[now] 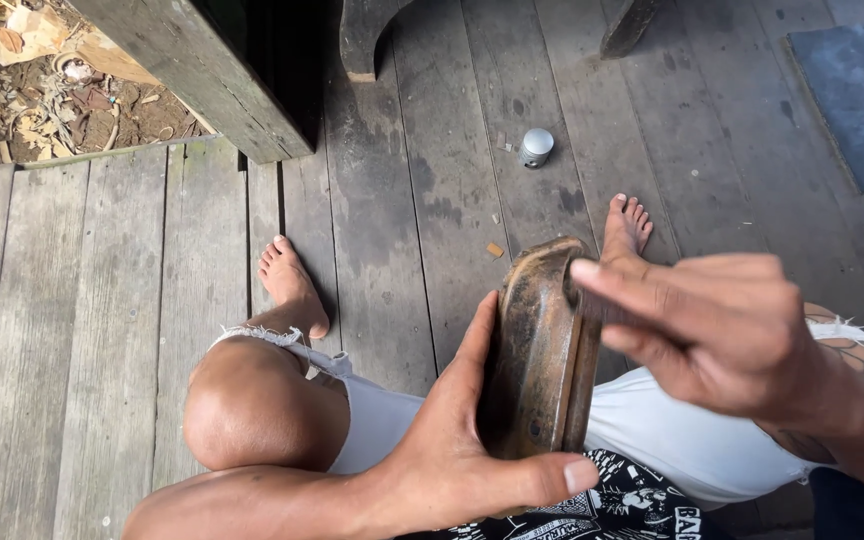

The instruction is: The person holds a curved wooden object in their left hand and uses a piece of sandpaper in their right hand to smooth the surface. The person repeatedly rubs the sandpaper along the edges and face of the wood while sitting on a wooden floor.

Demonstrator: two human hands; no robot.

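My left hand [452, 440] grips a curved, rusty brown metal part [537, 350] from below, thumb across its near end and fingers up its left side. It stands on edge over my lap between my knees. My right hand [712, 325] is against the part's right edge, fingers pinched together and pressed to the rim. Whether a small tool or piece of abrasive sits between those fingers I cannot tell. I am seated with white frayed shorts and bare feet on the planks.
A weathered grey plank floor [102, 330] lies under me. A small silver cylindrical cap [536, 146] stands on the boards ahead. A dark wooden post [212, 70] and furniture legs [362, 40] are at the top, debris beyond the floor's edge at top left, a dark mat [852, 90] at top right.
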